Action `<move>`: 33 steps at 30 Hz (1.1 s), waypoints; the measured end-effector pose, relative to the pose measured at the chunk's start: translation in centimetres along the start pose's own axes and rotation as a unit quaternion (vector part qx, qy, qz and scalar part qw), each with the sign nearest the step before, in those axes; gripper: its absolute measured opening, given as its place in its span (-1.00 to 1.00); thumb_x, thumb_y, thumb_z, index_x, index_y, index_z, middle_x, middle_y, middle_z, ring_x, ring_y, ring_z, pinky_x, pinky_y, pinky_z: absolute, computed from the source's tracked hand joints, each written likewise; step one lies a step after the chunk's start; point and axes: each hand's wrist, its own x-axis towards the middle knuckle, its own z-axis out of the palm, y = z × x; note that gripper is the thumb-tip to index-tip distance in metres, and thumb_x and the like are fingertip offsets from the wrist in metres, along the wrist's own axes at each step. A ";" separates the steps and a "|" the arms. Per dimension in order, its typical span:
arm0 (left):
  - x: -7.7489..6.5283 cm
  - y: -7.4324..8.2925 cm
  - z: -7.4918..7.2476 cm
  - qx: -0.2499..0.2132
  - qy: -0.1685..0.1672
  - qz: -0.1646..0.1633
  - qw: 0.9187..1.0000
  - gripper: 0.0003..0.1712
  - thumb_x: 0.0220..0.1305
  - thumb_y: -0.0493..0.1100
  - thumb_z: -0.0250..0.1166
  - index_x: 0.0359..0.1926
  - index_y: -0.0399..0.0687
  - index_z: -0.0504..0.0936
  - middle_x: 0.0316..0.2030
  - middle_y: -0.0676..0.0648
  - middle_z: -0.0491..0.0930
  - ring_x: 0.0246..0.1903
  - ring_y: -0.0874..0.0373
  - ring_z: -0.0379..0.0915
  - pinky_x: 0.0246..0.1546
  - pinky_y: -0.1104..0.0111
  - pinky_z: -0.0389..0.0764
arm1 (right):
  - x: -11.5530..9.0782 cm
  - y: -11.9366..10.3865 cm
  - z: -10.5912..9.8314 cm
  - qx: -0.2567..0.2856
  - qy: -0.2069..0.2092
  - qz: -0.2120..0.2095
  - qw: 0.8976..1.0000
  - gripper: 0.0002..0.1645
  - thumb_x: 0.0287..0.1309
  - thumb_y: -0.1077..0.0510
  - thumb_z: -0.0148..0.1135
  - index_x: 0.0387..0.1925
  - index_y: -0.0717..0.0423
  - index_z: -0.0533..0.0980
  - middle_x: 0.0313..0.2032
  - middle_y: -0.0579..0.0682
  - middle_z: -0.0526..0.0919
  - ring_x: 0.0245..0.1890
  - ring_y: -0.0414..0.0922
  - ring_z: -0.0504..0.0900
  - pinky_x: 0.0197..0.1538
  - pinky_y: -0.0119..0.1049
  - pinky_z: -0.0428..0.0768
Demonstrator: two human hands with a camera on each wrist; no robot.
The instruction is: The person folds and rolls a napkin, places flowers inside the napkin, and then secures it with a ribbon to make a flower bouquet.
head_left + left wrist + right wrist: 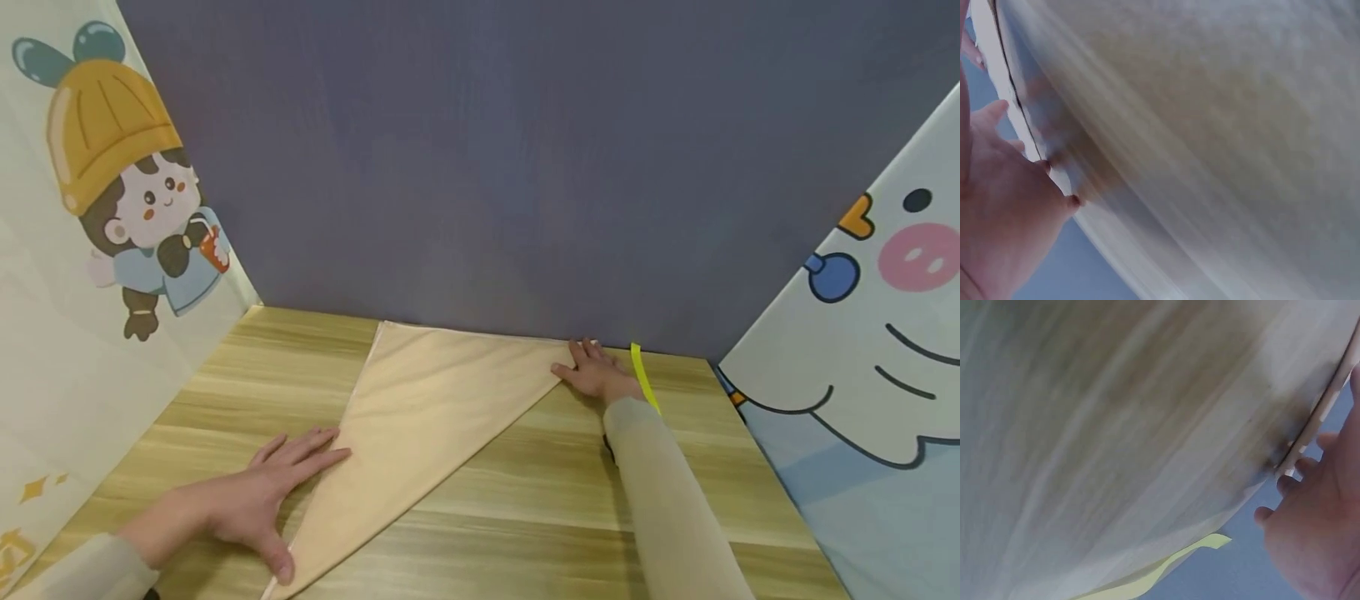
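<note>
A pale peach cloth point(427, 400), folded into a triangle, lies on the wood-grain table point(510, 533). Faint wrinkles run across its upper part. Spread along the cloth's left edge, my left hand point(258, 492) touches it with thumb and fingertips. At the far right corner my right hand point(596, 372) rests over the cloth's tip with fingers extended, hiding that corner. In the right wrist view, the fingertips of my right hand point(1316, 512) are at the cloth's edge point(1319, 415). My left hand point(1013, 206) appears low across the tabletop in the left wrist view.
A yellow strip point(643, 375) lies beside my right wrist, near the table's back edge. Behind the table rises a dark grey panel point(480, 167). Cartoon-printed panels stand at the left point(45, 333) and right point(900, 350).
</note>
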 end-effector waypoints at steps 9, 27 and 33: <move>0.0 -0.2 0.4 0.031 0.011 0.061 0.998 0.56 -0.22 0.68 0.60 0.73 0.09 0.26 0.71 -0.24 0.17 0.72 0.45 -0.51 0.46 0.63 -0.61 | -0.9 0.1 0.1 -0.011 -0.012 0.010 1.000 0.13 0.62 -0.56 -0.23 0.81 -0.03 -0.26 0.78 0.25 -0.36 0.77 0.33 -0.37 0.69 0.45 -0.27; -0.7 -0.4 0.1 -0.029 0.112 0.017 0.993 -0.48 0.36 -0.03 0.58 0.30 0.30 0.70 0.37 -0.01 0.66 0.42 0.31 0.47 0.34 0.55 0.43 | -4.8 -4.8 0.9 0.130 0.085 -0.097 0.983 0.12 0.63 -0.50 -0.10 0.80 0.06 -0.15 0.75 0.36 -0.14 0.73 0.42 -0.07 0.66 0.47 0.03; -1.1 -0.3 0.4 -0.029 0.100 0.069 0.992 -0.46 0.34 0.01 0.60 0.31 0.31 0.71 0.40 -0.03 0.63 0.49 0.39 0.35 0.41 0.71 0.19 | -9.3 -9.6 3.1 0.135 0.120 -0.154 0.971 -0.13 0.62 -0.27 0.18 0.72 -0.04 0.20 0.59 0.17 0.34 0.44 0.25 0.55 0.38 0.21 0.61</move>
